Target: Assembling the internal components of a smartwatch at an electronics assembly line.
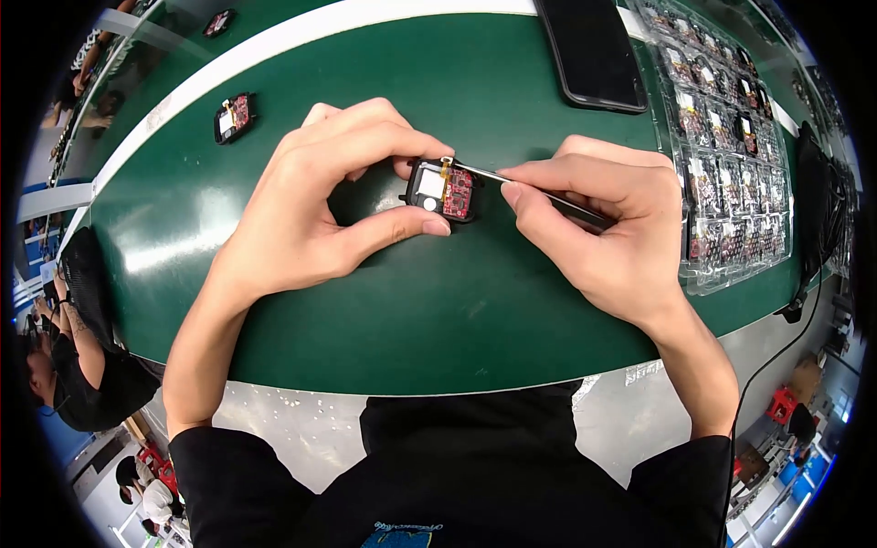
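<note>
Between thumb and fingers, my left hand (306, 196) grips a small black-cased electronic module (459, 194) over the green table. Its open face shows a red circuit board, a white rectangular part, a round white part and a strip of yellow tape. My right hand (607, 205) is closed around dark tweezers (571, 208) with a slim silvery end. Their tip meets the module's upper edge, beside a small white piece at the top of the yellow strip. Whether the tip pinches that piece is too small to tell.
A similar module (234, 118) lies at the upper left, another (218, 23) farther back. A black phone (594, 55) rests at the far edge. Clear plastic trays (692, 279) of several modules stand at right, near a black bag (813, 210) and cable. Another person (91, 384) sits at left.
</note>
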Demonstrator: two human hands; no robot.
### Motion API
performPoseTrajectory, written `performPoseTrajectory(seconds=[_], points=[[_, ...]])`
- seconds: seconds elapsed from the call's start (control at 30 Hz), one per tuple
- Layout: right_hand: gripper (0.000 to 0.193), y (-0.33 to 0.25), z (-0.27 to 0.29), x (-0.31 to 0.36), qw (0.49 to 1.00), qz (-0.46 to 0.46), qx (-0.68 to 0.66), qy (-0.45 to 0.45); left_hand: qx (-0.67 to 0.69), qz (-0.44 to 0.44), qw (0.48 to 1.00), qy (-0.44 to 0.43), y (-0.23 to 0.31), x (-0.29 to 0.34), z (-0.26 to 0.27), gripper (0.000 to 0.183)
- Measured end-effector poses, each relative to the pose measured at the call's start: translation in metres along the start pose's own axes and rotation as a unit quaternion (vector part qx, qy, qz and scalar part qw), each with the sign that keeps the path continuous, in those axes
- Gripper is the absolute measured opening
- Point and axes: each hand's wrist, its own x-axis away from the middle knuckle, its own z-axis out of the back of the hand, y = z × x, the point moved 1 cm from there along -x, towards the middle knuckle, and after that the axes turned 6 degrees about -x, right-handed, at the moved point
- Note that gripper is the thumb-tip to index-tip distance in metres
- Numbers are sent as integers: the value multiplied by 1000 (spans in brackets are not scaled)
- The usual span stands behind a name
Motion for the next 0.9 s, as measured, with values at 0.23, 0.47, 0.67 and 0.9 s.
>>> performPoseTrajectory(seconds=[0.23,0.47,0.67,0.9], points=[[13,2,-2,-4,999,24,37,-16,21,9,1000,9,-2,1,-3,53],[14,3,-3,-3,999,37,32,-5,33,17,999,9,-4,1,-4,53],[17,5,-4,-3,997,55,46,0,25,11,1000,15,-2,0,-2,54],[28,4,-4,-1,985,128,113,24,12,39,999,10,-1,0,-1,55]])
